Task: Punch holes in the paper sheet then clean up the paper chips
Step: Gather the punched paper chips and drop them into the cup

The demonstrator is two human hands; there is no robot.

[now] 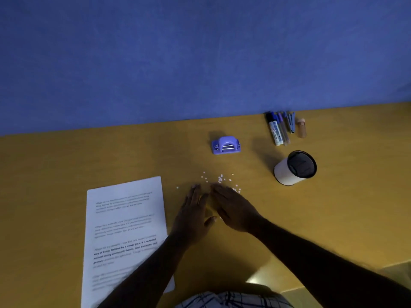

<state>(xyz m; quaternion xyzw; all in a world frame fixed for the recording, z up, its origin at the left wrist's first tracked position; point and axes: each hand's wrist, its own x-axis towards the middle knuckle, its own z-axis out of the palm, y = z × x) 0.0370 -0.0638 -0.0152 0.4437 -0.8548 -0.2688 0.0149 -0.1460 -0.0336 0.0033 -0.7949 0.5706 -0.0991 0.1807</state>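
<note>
1. At the worktop [333, 207], my left hand [193, 210] and right hand [233, 210] lie low side by side, fingers straight and close together, fingertips angled toward each other. Neither grip holds anything; both are flat, not pinching.
2. The paper chips [220, 180] lie scattered on the smooth tan surface just beyond my fingertips. Some sit right at the right hand's fingertips, a speck or two lie between my palms, and one stray dot lies off to the left.
3. The chips are tiny white discs, and I judge them near weightless. They will likely skid, cling to skin and scatter under a quick sweep, so picking them up singly looks hopeless. It looks better to herd them into one heap with the edges of both palms, then scoop.
4. The paper sheet [124, 218], white with printed blocks of text, lies flat to the left of my left hand, and my forearm crosses its lower corner. It looks thin and floppy, best lifted by an edge. I cannot tell whether it has holes.
5. The hole punch [226, 145], lilac plastic with metal bars, sits beyond the chips and apart from them.
6. A white cup [293, 168] with a dark inside stands to the right, a likely place for the chips. Markers [278, 130] and a small amber bottle [301, 127] lie by the blue wall [200, 52].
</note>
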